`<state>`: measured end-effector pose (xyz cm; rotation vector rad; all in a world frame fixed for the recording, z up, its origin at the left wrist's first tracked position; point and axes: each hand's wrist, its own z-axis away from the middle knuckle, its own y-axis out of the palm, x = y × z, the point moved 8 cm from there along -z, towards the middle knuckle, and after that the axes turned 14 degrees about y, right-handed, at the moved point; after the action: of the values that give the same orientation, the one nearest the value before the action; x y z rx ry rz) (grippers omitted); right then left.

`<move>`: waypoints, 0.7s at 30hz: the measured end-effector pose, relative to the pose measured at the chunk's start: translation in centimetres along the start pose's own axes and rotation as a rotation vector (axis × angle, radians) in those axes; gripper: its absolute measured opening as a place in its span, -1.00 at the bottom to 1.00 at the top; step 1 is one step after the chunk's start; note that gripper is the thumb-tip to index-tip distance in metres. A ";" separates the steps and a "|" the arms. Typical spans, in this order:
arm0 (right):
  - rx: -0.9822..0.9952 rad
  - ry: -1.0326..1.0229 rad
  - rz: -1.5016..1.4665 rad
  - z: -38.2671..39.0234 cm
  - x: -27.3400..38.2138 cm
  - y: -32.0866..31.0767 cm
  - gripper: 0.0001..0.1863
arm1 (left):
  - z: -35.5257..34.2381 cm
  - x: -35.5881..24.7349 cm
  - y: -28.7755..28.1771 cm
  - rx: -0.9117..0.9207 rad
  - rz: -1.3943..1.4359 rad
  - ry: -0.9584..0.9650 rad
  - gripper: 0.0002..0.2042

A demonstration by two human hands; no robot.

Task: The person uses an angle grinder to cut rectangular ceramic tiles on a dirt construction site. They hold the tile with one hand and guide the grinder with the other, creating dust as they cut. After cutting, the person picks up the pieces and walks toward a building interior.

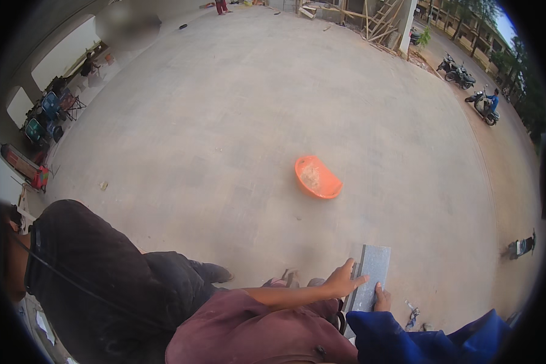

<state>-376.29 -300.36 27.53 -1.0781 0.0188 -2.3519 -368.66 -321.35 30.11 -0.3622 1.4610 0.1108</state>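
A long grey slab (pixel 378 262), like a stone tile, slants across the lower right, with a second edge beside its left side. My left hand (pixel 343 280), on a bare forearm from beside maroon cloth, holds the slab's left side, fingers reaching onto its face. My right hand (pixel 382 298), at the end of a blue sleeve (pixel 400 332), grips its right side; a finger shows on the face and the rest is partly hidden. The differing sleeves leave it uncertain whether both hands are mine. The slab's lower end disappears behind the maroon cloth (pixel 255 330).
An orange basin (pixel 325 184), cut away on one side and with pale residue inside, rests on the paved floor (pixel 224 121). At left is a person in dark clothes (pixel 97 273). Folding chairs (pixel 51 106) line the left wall; motorcycles (pixel 458 74) stand by the road.
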 end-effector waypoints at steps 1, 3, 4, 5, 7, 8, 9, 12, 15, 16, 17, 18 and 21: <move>-0.035 0.036 -0.054 -1.2 2.3 0.6 -0.43 | -2.2 -0.4 -1.2 0.049 0.076 -0.052 -0.34; 0.033 -0.046 -0.052 -5.5 7.1 1.8 -0.46 | -6.7 -2.6 -4.8 0.045 0.022 -0.101 -0.36; 0.077 -0.090 -0.038 -7.4 9.7 2.9 -0.47 | -8.9 -2.7 -6.8 0.021 -0.010 -0.095 -0.36; 0.093 -0.128 -0.030 -9.5 12.3 4.4 -0.48 | -10.8 -2.8 -8.7 0.000 -0.044 -0.094 -0.37; 0.162 -0.102 0.088 -13.8 18.3 9.0 -0.48 | -15.1 0.0 -13.1 -0.134 0.033 -0.067 -0.38; 0.194 -0.072 0.160 -15.6 20.5 10.5 -0.48 | -16.7 1.3 -14.7 -0.201 0.084 -0.068 -0.39; 0.246 -0.092 0.199 -18.2 21.7 12.2 -0.48 | -18.6 3.0 -16.8 -0.244 0.143 -0.100 -0.41; 0.394 -0.213 0.295 -26.7 30.7 19.5 -0.48 | -24.6 3.6 -24.1 -0.463 0.211 -0.037 -0.38; 0.550 -0.218 0.409 -29.4 39.5 28.2 -0.46 | -27.4 3.8 -31.7 -0.670 0.331 -0.040 -0.36; 0.587 -0.234 0.476 -29.0 42.6 31.2 -0.46 | -28.2 3.5 -33.9 -0.662 0.386 -0.104 -0.35; 0.615 -0.248 0.539 -29.4 44.5 33.1 -0.46 | -28.5 3.1 -36.0 -0.641 0.447 -0.165 -0.34; 0.645 -0.251 0.581 -30.7 45.6 34.9 -0.45 | -28.9 3.2 -37.7 -0.613 0.511 -0.224 -0.33; 0.751 -0.255 0.667 -33.6 50.2 44.1 -0.46 | -30.9 5.0 -45.3 -0.716 0.594 -0.251 -0.38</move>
<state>-405.70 -369.13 29.50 -0.8017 -0.4821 -1.4160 -384.19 -374.15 30.95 -0.4560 1.2003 1.1360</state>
